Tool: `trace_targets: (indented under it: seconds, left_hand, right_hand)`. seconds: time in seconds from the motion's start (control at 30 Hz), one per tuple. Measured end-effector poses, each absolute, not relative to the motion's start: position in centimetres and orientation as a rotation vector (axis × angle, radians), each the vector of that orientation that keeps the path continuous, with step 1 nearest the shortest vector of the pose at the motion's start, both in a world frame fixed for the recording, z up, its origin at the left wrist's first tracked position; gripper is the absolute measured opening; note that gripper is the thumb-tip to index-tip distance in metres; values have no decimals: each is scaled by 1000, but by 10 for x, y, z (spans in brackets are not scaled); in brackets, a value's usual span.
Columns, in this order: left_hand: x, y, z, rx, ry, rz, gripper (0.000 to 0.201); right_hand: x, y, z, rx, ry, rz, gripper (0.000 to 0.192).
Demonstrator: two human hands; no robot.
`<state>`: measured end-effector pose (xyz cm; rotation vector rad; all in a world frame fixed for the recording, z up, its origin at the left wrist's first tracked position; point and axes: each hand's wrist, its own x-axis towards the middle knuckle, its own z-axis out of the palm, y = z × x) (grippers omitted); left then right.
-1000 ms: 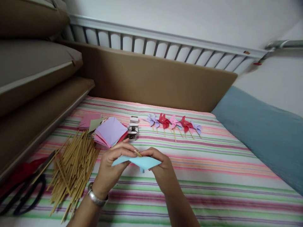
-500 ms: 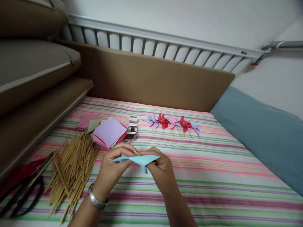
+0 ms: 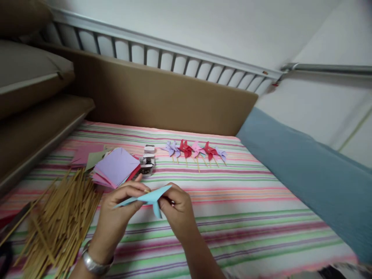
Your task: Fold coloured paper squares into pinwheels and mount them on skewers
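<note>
A light-blue paper pinwheel [image 3: 147, 198], only partly folded, is held in the air just above the striped bedsheet [image 3: 238, 217], toward its near edge and a little left of the middle. The left hand [image 3: 116, 217] pinches the paper's left wing between thumb and fingers, and a thin bamboo stick [image 3: 147, 190] shows at the fingertips, its end right at the paper's centre. The right hand [image 3: 177, 211] grips the paper from below and to the right, fingers curled around a down-pointing blade.

Judging by this, the step in hand is fixing the folded sail to its stick: the blades are gathered at the middle and the stick is lined up there. The next move calls for a steady pinch on the centre so the folded tips do not spring apart, and a straight push of the stick through them.

Just beyond the hands, toward the far-left part of the sheet, lies a stack of coloured paper squares [image 3: 116, 168], lilac on top, with a small stapler [image 3: 147, 166] touching its right side. A loose heap of bamboo sticks [image 3: 58, 228] sprawls by the near-left corner. Farther back, near the far edge, a row of finished pinwheels [image 3: 194, 150] in lilac, red and pink lies side by side. A blue blanket [image 3: 305, 182] covers the right edge.
</note>
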<state>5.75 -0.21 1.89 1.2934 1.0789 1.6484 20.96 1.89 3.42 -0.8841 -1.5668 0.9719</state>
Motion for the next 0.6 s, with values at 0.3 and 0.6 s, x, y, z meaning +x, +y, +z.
trace_targets:
  seconds: [0.3, 0.6]
  left_hand:
    - [55, 2, 10, 1249, 1177, 1664, 7]
    - [55, -2, 10, 1156, 1235, 1610, 7]
  right_hand:
    - [206, 16, 37, -884, -1537, 960, 34]
    - [204, 18, 33, -902, -1538, 943, 33]
